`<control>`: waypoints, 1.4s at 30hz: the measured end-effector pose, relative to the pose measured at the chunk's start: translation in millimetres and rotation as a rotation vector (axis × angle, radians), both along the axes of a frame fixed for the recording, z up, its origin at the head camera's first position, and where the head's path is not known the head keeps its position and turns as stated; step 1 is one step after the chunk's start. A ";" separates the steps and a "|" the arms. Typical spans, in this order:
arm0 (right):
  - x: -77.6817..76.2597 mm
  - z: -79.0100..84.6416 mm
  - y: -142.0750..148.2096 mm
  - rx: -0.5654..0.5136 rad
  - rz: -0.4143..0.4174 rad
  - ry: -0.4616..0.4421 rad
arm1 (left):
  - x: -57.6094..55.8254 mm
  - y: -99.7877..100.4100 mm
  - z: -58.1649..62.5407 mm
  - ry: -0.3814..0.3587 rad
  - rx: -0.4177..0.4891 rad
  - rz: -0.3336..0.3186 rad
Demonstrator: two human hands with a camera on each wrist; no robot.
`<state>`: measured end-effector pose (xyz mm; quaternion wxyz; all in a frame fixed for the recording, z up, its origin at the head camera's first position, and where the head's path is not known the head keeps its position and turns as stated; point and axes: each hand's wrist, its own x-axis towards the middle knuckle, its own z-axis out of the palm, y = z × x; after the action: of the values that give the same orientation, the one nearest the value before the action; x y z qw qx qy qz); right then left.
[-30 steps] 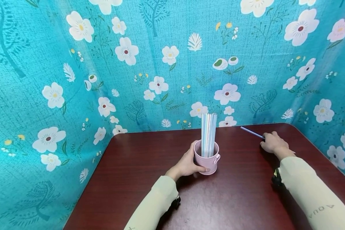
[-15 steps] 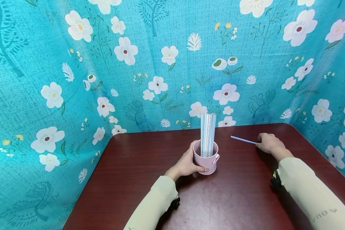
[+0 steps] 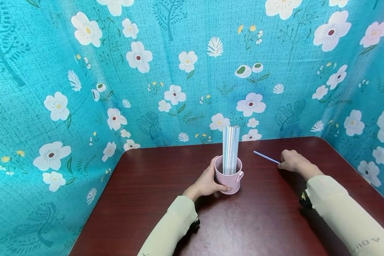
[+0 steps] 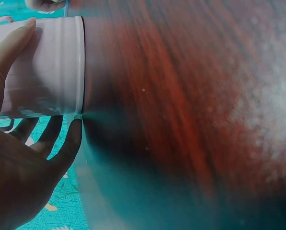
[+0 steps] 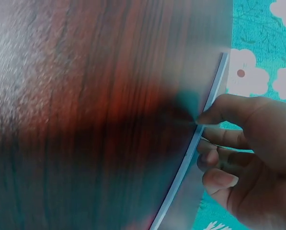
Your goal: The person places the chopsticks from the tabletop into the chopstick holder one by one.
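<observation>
A pink bucket-shaped cup (image 3: 232, 183) with a small side handle stands upright on the table. Several pale blue and white straws (image 3: 231, 149) rise from it in a bundle. My left hand (image 3: 208, 180) grips the cup from its left side; the left wrist view shows the thumb (image 4: 18, 40) on one side of the cup and the other fingers on the opposite side. To the right, my right hand (image 3: 292, 160) pinches a single blue straw (image 3: 265, 156) between thumb and fingertips, one end pointing left toward the cup. In the right wrist view the straw (image 5: 181, 167) runs past the fingertips.
The dark red-brown wooden table (image 3: 160, 167) has a glossy surface that reflects light. A turquoise curtain (image 3: 192, 85) with white flowers hangs behind it and along both sides.
My right hand has moved left with the blue straw, bringing the straw's end nearer to the cup. The left hand and the cup have stayed in place.
</observation>
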<state>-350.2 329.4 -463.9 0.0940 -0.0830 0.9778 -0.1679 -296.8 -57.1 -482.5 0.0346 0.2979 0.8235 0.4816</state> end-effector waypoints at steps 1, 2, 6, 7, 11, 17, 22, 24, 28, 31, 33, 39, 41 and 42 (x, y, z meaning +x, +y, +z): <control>0.3 0.1 -1.7 -0.003 0.001 -0.008 | 0.0 0.2 -0.1 0.000 -0.001 0.000; 0.9 0.4 -3.5 -0.006 0.000 -0.015 | -0.1 0.3 -0.1 0.001 -0.006 0.000; 1.0 -0.8 -10.2 -0.009 0.011 -0.036 | -0.4 0.9 -1.3 0.001 -0.028 0.000; 1.1 -0.5 -11.9 -0.007 0.013 -0.038 | -0.4 1.0 -1.4 -0.001 -0.029 0.000; -0.1 0.8 -16.9 0.006 0.023 -0.043 | -1.0 1.0 -1.9 -0.004 -0.025 0.003; -0.9 4.5 -22.7 0.016 0.042 -0.046 | -2.2 0.6 -1.0 0.003 -0.021 0.002; -2.1 4.5 -24.9 0.006 0.066 -0.043 | -1.9 0.1 0.1 0.005 -0.018 0.005; -1.6 4.6 -25.6 -0.002 0.075 -0.043 | -1.5 -0.2 0.1 0.005 -0.026 0.007; 0.5 5.1 -26.4 -0.015 0.090 -0.051 | -0.8 -0.2 -0.1 0.002 -0.028 0.006; 2.0 5.5 -26.4 -0.027 0.099 -0.050 | -0.2 -0.4 0.5 0.001 -0.028 0.007; 2.6 5.9 -26.6 -0.035 0.101 -0.045 | -0.1 -0.4 0.9 -0.001 -0.031 0.008; 2.2 3.3 -26.7 -0.044 0.115 -0.022 | -1.2 0.1 0.8 -0.005 -0.039 0.013; 3.5 3.3 -27.1 -0.054 0.119 -0.023 | -0.8 0.2 0.4 -0.005 -0.041 0.014; 4.5 3.8 -27.3 -0.058 0.125 -0.017 | -0.4 0.3 0.1 -0.007 -0.042 0.012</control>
<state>-345.7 302.1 -460.2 0.1102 -0.1451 0.9646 -0.1905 -297.2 -56.8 -482.4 0.0405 0.2904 0.8350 0.4655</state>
